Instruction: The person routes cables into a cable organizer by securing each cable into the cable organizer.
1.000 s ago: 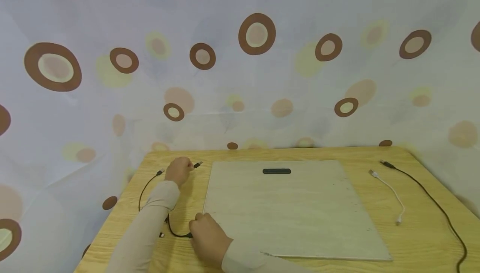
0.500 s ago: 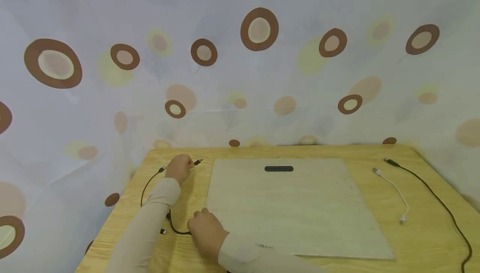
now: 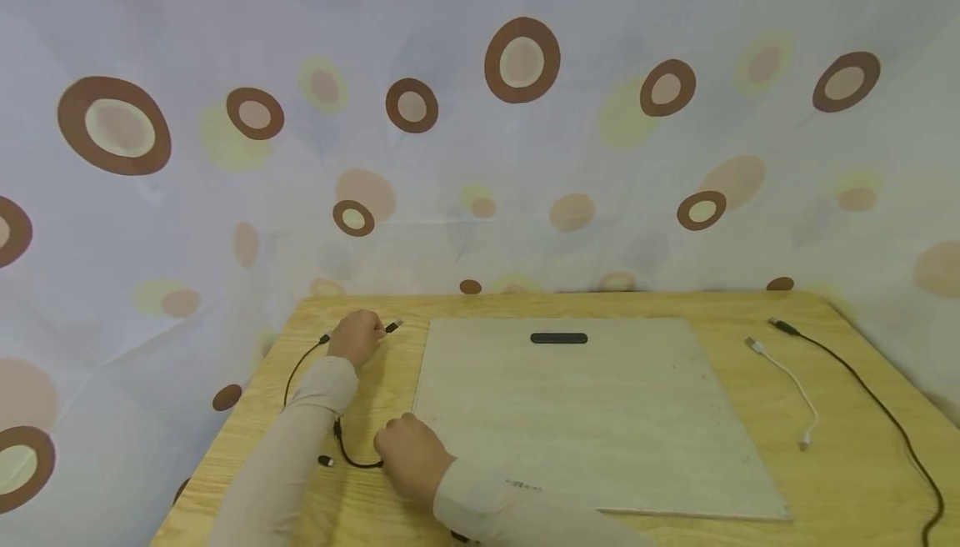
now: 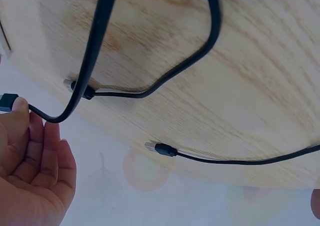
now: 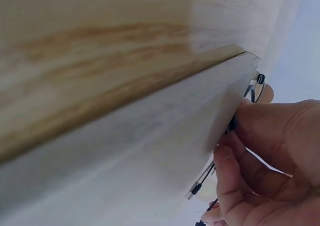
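My left hand (image 3: 354,338) is at the far left of the table and pinches a black USB cable (image 4: 92,55) just behind its plug (image 3: 393,326). In the left wrist view the thumb presses on that plug's base while the other fingers curl loosely. Closer to me, my right hand (image 3: 414,457) pinches a small black cable end (image 5: 231,124), mostly covered by the fingers, beside the left edge of the pale board (image 3: 585,414). A thin black cable (image 3: 360,465) runs leftward from that hand. Another black cable's USB plug (image 4: 164,149) lies on the wood near the left hand.
The board has a dark slot (image 3: 558,338) near its far edge. Right of it lie a short white cable (image 3: 787,376) and a long black cable (image 3: 870,393). A small black connector (image 3: 326,461) sits by my left sleeve. A patterned curtain (image 3: 480,155) hangs behind the table (image 3: 390,380).
The head view has shifted slightly. Both hands keep their grips almost in place, and the small black connector beside the left sleeve shows more fully now.
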`<state>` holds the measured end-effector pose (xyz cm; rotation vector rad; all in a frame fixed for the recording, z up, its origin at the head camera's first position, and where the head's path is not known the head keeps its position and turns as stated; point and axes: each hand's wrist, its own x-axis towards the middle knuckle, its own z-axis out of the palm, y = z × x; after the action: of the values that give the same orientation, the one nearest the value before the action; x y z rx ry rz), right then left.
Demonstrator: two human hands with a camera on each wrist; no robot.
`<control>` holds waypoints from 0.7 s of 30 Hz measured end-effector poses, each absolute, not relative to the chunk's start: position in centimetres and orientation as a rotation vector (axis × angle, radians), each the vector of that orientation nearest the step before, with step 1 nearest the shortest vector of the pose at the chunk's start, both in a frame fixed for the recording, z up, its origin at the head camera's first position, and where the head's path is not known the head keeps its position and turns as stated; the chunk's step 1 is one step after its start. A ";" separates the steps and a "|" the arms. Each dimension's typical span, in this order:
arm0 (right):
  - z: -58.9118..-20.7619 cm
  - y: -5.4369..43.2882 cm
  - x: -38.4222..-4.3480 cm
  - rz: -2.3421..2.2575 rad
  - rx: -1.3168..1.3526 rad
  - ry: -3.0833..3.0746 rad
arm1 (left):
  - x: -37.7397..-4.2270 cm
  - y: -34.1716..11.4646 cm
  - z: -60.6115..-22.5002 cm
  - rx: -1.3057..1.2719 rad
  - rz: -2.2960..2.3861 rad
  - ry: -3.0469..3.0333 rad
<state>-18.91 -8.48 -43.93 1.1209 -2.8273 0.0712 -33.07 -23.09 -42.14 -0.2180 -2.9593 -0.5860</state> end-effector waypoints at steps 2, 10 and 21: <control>-43.8 -8.5 -19.0 0.062 1.125 -2.825 | -33.3 -23.2 -42.1 -0.229 -0.576 -2.957; -44.0 -8.4 -19.1 0.052 1.147 -2.788 | -33.6 -23.1 -42.4 -0.229 -0.524 -2.968; -43.9 -8.3 -19.2 0.361 1.186 -2.910 | -32.8 -23.7 -42.0 -0.247 -0.548 -2.957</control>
<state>-19.17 -8.27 -43.90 1.1855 -2.9099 0.3606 -32.76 -23.70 -41.99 -0.2466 -2.9566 -0.5476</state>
